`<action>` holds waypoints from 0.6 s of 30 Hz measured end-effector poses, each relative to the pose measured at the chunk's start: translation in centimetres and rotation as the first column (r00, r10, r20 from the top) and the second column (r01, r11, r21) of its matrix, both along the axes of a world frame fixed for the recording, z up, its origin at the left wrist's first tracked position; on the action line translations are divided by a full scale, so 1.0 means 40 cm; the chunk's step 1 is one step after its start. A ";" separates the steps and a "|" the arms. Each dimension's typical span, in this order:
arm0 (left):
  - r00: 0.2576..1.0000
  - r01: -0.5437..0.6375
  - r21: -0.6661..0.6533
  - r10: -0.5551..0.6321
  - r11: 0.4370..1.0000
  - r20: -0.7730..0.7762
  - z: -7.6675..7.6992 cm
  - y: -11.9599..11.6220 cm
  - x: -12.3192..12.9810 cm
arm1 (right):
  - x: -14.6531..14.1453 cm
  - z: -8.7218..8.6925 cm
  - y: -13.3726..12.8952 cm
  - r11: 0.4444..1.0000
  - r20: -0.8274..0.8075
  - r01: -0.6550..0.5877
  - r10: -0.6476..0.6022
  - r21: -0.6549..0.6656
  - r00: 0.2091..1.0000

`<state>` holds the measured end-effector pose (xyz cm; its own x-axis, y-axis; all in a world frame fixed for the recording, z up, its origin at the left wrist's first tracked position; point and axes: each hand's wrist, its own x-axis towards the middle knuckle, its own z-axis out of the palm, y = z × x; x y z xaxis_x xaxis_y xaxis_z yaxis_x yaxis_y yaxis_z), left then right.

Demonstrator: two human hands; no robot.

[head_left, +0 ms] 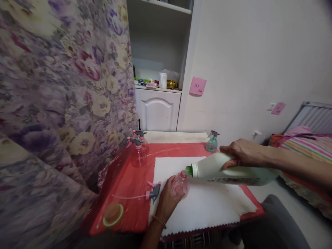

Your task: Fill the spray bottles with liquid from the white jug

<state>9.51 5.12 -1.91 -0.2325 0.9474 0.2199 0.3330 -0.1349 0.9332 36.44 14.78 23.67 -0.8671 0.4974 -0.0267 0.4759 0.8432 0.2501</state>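
Observation:
My left hand (167, 199) is wrapped round a clear pink spray bottle (181, 185) without its top, on the white cloth. In my right hand (234, 154) is a large pale green jug (218, 169), tipped on its side. The jug's green spout (189, 170) meets or nearly meets the pink bottle's neck; whether liquid is flowing I cannot tell. Left of my left hand lies a grey and pink spray trigger top (154, 192) with its thin tube on the red tablecloth. Near the front left corner is a round cap (113, 214) with a pale green rim.
Two pink spray bottles with tops stand at the back left, one (139, 155) nearer me. A green spray bottle (212, 143) stands at the back right. A floral curtain (64, 103) hangs along the left; a white cabinet (159, 109) is behind the table.

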 end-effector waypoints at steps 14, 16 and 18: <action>0.999 0.021 0.014 -0.022 1.000 0.038 0.001 0.000 0.000 | -0.007 0.006 -0.005 1.000 0.020 0.004 -0.004 0.007 1.000; 0.999 0.015 0.002 -0.015 1.000 0.032 0.002 0.000 0.000 | -0.006 0.005 -0.003 1.000 0.018 0.003 -0.003 0.007 1.000; 0.999 0.014 -0.014 -0.014 1.000 0.036 0.001 0.001 0.001 | -0.005 0.004 -0.001 1.000 0.020 0.000 0.000 0.007 1.000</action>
<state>9.54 5.15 -1.87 -0.2268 0.9536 0.1981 0.2976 -0.1258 0.9464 36.25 14.73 23.84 -0.8666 0.4974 -0.0404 0.4705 0.8414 0.2657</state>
